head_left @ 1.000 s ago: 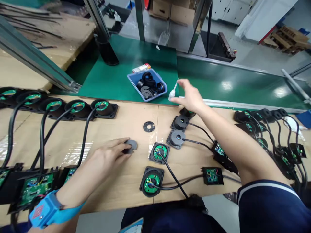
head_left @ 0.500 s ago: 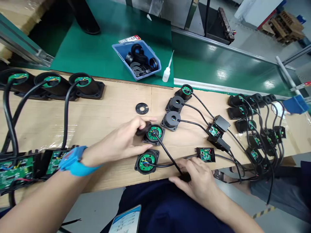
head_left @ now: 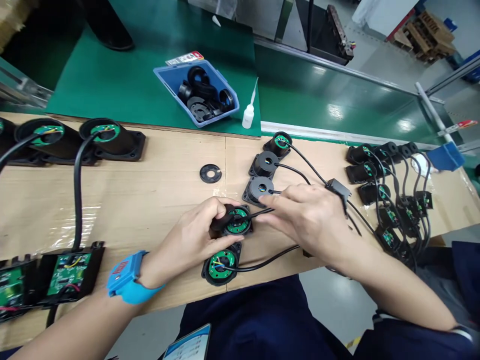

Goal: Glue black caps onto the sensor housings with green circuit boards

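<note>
My left hand point(head_left: 200, 227) is closed, thumb and fingers round a small dark round part point(head_left: 220, 223) that they partly hide. That part sits against the left side of a black housing point(head_left: 246, 228) with a round green circuit board point(head_left: 237, 226) in its top. A black cable point(head_left: 258, 213) runs from this board into my right hand point(head_left: 311, 215), whose fingers pinch it. Just below stands a similar housing with a green board point(head_left: 221, 265) and its own cable. Above, two capped housings point(head_left: 260, 189) stand close to my right fingertips. A flat slotted black ring point(head_left: 210, 173) lies to the upper left.
A blue bin point(head_left: 180, 107) of black parts and a white dropper bottle point(head_left: 248, 117) stand on the green mat. Larger cabled housings point(head_left: 116, 142) and open circuit boxes point(head_left: 71, 275) are at left. More cabled housings point(head_left: 362, 172) cluster at right, near a blue container point(head_left: 446, 157).
My right hand has moved up and left from the table's near edge, drawing the cable toward the right of the housing. My left hand keeps its hold. The view has shifted slightly.
</note>
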The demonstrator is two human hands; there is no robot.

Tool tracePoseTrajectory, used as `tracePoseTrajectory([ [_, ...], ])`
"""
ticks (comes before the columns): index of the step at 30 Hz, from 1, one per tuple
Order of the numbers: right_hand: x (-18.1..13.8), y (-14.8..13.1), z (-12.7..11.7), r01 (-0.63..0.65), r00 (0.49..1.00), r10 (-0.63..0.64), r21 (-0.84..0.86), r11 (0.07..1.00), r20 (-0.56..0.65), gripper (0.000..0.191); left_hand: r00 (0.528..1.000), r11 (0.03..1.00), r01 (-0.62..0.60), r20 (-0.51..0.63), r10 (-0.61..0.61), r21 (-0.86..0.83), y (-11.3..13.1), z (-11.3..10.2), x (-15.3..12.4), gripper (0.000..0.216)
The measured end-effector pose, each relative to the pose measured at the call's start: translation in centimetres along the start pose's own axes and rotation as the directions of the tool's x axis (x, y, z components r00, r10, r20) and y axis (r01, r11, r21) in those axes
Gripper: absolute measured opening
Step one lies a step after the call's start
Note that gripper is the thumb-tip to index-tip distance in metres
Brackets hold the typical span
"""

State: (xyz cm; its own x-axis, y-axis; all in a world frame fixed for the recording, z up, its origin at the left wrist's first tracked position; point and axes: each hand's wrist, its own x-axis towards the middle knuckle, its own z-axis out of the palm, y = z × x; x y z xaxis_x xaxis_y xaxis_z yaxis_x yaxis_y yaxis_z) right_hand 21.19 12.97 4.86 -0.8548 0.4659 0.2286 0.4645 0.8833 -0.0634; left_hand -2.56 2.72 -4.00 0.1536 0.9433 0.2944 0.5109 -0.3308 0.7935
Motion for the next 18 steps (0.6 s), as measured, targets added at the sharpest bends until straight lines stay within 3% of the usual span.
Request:
tracePoseTrajectory([
  [3, 1.0, -1.1, 2.0, 0.072, 0.994, -0.066, 0.054, 0.996, -0.092, 0.029, 1.000, 1.000, 0.012, -0.026, -0.012, -0.006, -0.1, 0.2, -0.2, 0.040],
  [6, 1.0, -2.1, 2.8, 0.061, 0.986, -0.056, 0.026, 0.998, -0.155, 0.032, 0.999, 1.000, 0.008, -0.041, -0.009, -0.018, -0.2, 0.2, -0.2, 0.037],
  [11, 1.4, -2.5, 2.5, 0.064, 0.995, -0.067, -0.037, 0.997, -0.077, 0.029, 0.999, 1.000, -0.011, -0.031, 0.011, -0.011, -0.3, 0.0, 0.0, 0.038],
  [14, 1.2, -1.7, 2.8, 0.018, 0.999, -0.015, 0.062, 0.998, -0.040, 0.016, 0.999, 0.999, -0.029, -0.027, 0.029, -0.017, -0.5, 0.1, -0.1, 0.038],
  [18, 0.0, -0.5, 3.6, -0.024, 0.997, 0.042, 0.270, 0.962, -0.058, 0.014, 0.999, 0.999, -0.035, -0.019, 0.035, 0.005, -0.7, 0.1, -0.2, 0.036],
])
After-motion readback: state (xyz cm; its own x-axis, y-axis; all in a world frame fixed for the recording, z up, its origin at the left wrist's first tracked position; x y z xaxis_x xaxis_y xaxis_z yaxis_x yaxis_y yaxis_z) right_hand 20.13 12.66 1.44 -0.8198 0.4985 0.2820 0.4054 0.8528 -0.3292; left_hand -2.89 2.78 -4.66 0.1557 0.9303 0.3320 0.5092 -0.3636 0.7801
